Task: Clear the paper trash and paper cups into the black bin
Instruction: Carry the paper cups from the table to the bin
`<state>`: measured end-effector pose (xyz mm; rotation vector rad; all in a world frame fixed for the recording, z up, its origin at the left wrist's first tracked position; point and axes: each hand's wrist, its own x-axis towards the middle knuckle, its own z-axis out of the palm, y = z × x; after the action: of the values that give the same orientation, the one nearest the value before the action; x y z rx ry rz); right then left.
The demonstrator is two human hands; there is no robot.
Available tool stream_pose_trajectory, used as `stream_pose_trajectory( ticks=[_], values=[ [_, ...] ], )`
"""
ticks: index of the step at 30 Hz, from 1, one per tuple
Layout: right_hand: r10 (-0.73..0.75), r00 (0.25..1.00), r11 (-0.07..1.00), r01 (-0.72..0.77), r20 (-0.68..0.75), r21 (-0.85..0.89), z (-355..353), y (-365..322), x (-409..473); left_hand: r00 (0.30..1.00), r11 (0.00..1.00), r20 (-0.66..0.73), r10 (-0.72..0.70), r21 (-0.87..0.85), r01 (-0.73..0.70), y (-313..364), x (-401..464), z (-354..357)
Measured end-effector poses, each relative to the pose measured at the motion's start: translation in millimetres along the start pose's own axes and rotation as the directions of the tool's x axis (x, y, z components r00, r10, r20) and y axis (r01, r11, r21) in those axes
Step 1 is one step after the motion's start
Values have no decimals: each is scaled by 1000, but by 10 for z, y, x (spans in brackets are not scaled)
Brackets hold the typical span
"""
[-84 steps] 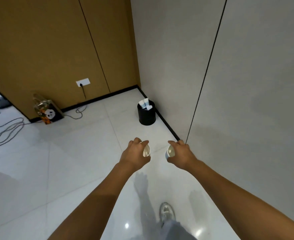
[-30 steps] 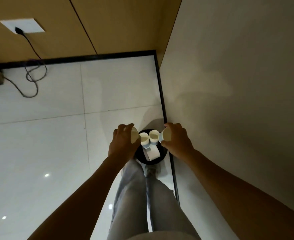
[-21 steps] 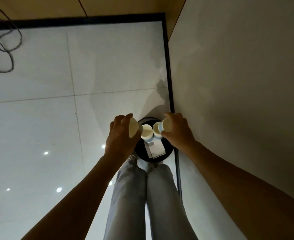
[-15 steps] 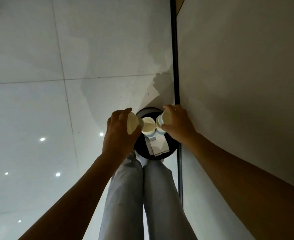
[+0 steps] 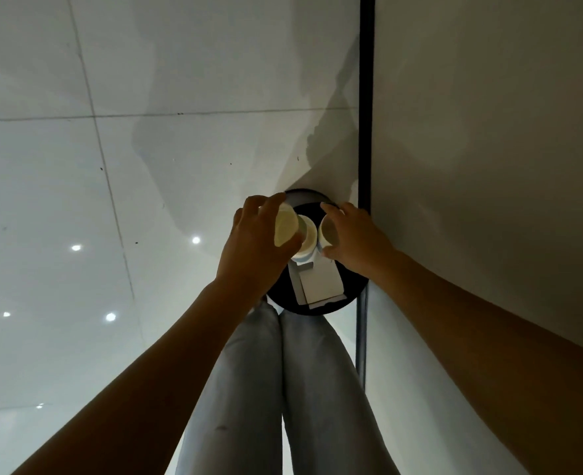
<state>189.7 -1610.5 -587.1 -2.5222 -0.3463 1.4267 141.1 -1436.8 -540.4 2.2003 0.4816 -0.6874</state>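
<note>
While both hands hover over the black bin, each grips one paper cup.

The bin stands on the white tile floor against the wall's dark baseboard, with a paper cup and folded white paper already inside. The left hand curls round a tilted cup above the rim; the right hand wraps another cup, mouth facing left. Pale trouser legs show below.
</note>
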Motion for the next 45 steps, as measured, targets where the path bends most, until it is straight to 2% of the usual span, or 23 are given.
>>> stream_pose_trajectory(
  ticks=[5,13,16,19,23,27,31,35,39,42,45],
  values=[
    [-16,997,1000,15,-77,-19,28,11,-100,999,998,29,23,54,-24,-34,52,160],
    [-2,994,997,10,-105,76,66,52,-199,976,978,220,7,204,-53,-97,246,549],
    [3,991,993,14,-135,120,123,47,-247,973,971,231,16,229,-70,-133,239,618],
    [9,986,996,6,-164,89,132,9,-342,969,966,246,28,243,-89,-133,149,516],
    [9,975,999,-1,-224,34,-29,-176,-590,981,954,189,30,288,-84,-167,-141,42],
    [-35,974,999,29,-222,-33,-384,-598,-995,995,928,95,21,369,-55,-130,-688,-629],
    [-174,965,973,138,-196,-183,-765,-1249,-1511,1000,898,9,21,439,-22,43,-1418,-1232],
    [-363,920,902,306,-151,-306,-1064,-2132,-2120,987,908,-160,-31,409,95,248,-2284,-1799],
    [-568,820,757,484,-75,-439,-1107,-3119,-2816,911,923,-381,-160,268,275,262,-3268,-2316],
    [-678,733,611,603,54,-512,-933,-3807,-3379,832,908,-487,-268,161,387,117,-4096,-2602],
    [-758,625,430,695,188,-577,-605,-4529,-3931,719,875,-591,-367,43,482,-174,-4947,-2853]
  ],
)
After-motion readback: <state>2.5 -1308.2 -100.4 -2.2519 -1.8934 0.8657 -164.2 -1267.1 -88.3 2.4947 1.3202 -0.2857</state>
